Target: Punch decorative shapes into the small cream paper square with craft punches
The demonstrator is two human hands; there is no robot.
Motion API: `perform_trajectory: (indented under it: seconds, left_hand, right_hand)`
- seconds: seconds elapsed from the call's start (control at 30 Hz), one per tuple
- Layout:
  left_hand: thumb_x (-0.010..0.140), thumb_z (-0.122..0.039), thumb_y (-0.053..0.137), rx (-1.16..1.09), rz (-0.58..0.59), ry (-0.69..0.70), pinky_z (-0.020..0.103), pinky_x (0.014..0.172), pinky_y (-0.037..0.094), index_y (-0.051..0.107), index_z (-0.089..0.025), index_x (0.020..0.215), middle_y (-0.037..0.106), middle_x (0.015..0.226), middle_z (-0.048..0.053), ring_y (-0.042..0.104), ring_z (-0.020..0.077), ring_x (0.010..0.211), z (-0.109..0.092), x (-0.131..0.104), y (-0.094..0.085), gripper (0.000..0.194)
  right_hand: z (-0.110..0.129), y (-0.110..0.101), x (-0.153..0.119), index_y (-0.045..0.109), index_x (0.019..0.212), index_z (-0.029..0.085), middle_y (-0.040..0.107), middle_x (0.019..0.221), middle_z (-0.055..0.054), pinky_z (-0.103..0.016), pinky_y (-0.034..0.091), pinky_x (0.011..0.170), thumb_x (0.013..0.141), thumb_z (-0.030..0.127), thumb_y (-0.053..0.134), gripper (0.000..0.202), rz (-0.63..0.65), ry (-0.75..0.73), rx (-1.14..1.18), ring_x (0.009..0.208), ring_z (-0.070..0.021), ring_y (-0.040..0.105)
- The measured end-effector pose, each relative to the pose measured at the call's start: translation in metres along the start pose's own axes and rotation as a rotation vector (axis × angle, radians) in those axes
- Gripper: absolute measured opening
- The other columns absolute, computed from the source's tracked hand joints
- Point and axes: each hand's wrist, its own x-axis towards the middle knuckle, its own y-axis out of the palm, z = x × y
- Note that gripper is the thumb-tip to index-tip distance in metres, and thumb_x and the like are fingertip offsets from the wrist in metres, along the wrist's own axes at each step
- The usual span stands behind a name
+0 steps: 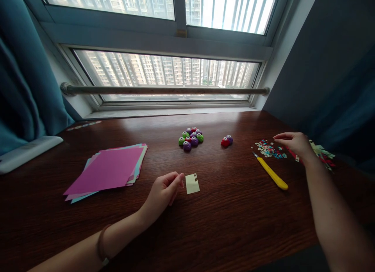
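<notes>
My left hand (164, 189) rests on the table with its fingers curled in and the thumb against them. Just right of its fingertips lies a small pale yellow paper piece (192, 185) with a star-shaped hole and a notch near its top edge. Over on the right, my right hand (295, 144) hovers at the edge of a scatter of tiny coloured paper cutouts (268, 149). Its thumb and forefinger are pinched together; anything between them is too small to make out. A yellow-handled craft knife (272, 173) lies below the cutouts.
Several purple, green and red craft punches (193, 141) stand grouped mid-table, with a red and a purple one (225, 142) apart. Coloured paper sheets (108, 168) are stacked left. Paper strips (322, 153) lie beyond my right wrist. A white object (31, 153) sits far left.
</notes>
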Motion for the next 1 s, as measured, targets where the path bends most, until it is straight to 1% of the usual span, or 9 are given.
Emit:
perform_trajectory:
  seconds: [0.13,0.23,0.3,0.4,0.5,0.6,0.67,0.87,1.0]
  left_hand:
    - [0.083,-0.048,0.044,0.004,-0.006,-0.011,0.018,0.038,0.022,0.049,-0.016,0.065,0.033,0.036,-0.009,0.028,0.0057,0.033,-0.002,0.000,0.000,0.037]
    - [0.083,-0.048,0.044,0.002,-0.011,-0.025,0.018,0.037,0.021,0.048,-0.016,0.065,0.033,0.036,-0.009,0.029,0.0056,0.033,-0.002,0.000,0.000,0.037]
    - [0.083,-0.048,0.045,0.004,-0.013,-0.028,0.018,0.038,0.022,0.048,-0.016,0.065,0.034,0.036,-0.009,0.029,0.0055,0.033,-0.001,0.001,0.000,0.037]
    - [0.083,-0.048,0.044,-0.003,-0.011,-0.038,0.018,0.038,0.022,0.048,-0.016,0.066,0.034,0.036,-0.009,0.029,0.0054,0.033,0.001,0.001,0.000,0.037]
    - [0.083,-0.048,0.044,-0.009,-0.009,-0.060,0.019,0.038,0.022,0.048,-0.016,0.066,0.034,0.036,-0.009,0.028,0.0057,0.033,0.002,0.001,-0.001,0.037]
    - [0.084,-0.048,0.043,-0.006,-0.002,-0.071,0.019,0.039,0.023,0.049,-0.016,0.066,0.034,0.036,-0.008,0.029,0.0060,0.033,0.001,0.001,-0.003,0.037]
    - [0.084,-0.048,0.043,-0.010,0.005,-0.081,0.019,0.040,0.024,0.049,-0.016,0.066,0.035,0.037,-0.008,0.029,0.0062,0.034,0.001,0.001,-0.003,0.037]
    - [0.083,-0.050,0.042,0.001,0.011,-0.122,0.020,0.041,0.024,0.050,-0.016,0.066,0.035,0.037,-0.008,0.029,0.0068,0.034,0.002,0.001,-0.005,0.039]
    - [0.082,-0.052,0.042,0.005,0.025,-0.141,0.020,0.040,0.024,0.051,-0.017,0.065,0.035,0.037,-0.007,0.029,0.0069,0.034,0.006,0.002,-0.007,0.040]
  right_hand:
    - [-0.003,-0.002,0.001,0.070,0.081,0.017,0.068,0.080,-0.006,-0.032,0.050,0.068,0.059,0.038,0.070,0.031,0.114,0.037,0.037,0.078,-0.0233,0.063]
    - [-0.009,0.001,0.003,0.068,0.088,0.016,0.068,0.085,-0.007,-0.031,0.051,0.064,0.054,0.039,0.073,0.041,0.237,0.068,0.059,0.078,-0.0238,0.063]
    - [-0.014,0.006,0.004,0.067,0.092,0.016,0.067,0.087,-0.008,-0.030,0.052,0.064,0.053,0.039,0.074,0.046,0.325,0.048,0.029,0.079,-0.0238,0.063]
    - [-0.020,0.015,0.004,0.069,0.088,0.017,0.067,0.081,-0.007,-0.031,0.051,0.066,0.051,0.037,0.075,0.043,0.397,-0.006,-0.066,0.077,-0.0240,0.063]
    - [-0.021,0.022,0.003,0.070,0.081,0.017,0.067,0.073,-0.004,-0.029,0.049,0.062,0.051,0.032,0.074,0.034,0.429,-0.011,-0.091,0.070,-0.0222,0.062]
    - [-0.018,0.022,0.000,0.070,0.077,0.019,0.066,0.070,-0.002,-0.027,0.047,0.058,0.058,0.027,0.066,0.021,0.426,-0.012,-0.098,0.066,-0.0197,0.061]
    - [-0.015,0.020,-0.001,0.070,0.075,0.019,0.066,0.070,-0.002,-0.027,0.046,0.058,0.061,0.026,0.062,0.018,0.392,-0.010,-0.109,0.065,-0.0195,0.061]
    - [-0.004,0.010,-0.001,0.068,0.086,0.019,0.067,0.079,-0.004,-0.030,0.047,0.066,0.069,0.031,0.057,0.024,0.240,-0.006,-0.101,0.074,-0.0211,0.061]
    - [0.002,0.007,-0.001,0.067,0.086,0.019,0.068,0.082,-0.004,-0.031,0.047,0.068,0.073,0.031,0.054,0.023,0.159,-0.045,-0.053,0.077,-0.0217,0.062]
